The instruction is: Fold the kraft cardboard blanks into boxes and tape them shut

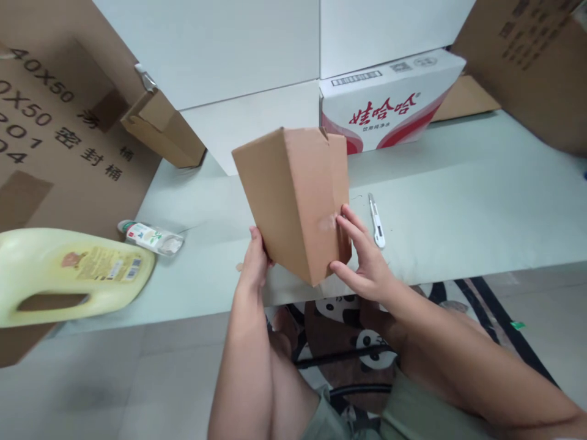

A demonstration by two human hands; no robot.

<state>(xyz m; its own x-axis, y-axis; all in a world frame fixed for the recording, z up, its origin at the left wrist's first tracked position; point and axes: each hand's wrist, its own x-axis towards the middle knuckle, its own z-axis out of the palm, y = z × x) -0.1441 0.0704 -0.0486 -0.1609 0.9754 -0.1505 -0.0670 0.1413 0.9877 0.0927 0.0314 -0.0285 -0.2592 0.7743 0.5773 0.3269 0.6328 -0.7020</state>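
Note:
A brown cardboard box (275,201) is tilted up in front of me at the table's near edge. My left hand (255,260) grips its lower left side, thumb on the face and the other fingers mostly hidden beneath. On the right side, my right hand (364,256) touches the box with fingers spread, the fingertips near a shiny patch that looks like clear tape. A utility knife (376,221) with a white handle lies on the table just right of the box.
At left lie a yellow jug (114,299) and a clear bottle (153,238), near a smaller carton (167,131) and a large printed carton (41,153). A white-and-red box (389,101) stands against the white panels behind the pale table (458,201).

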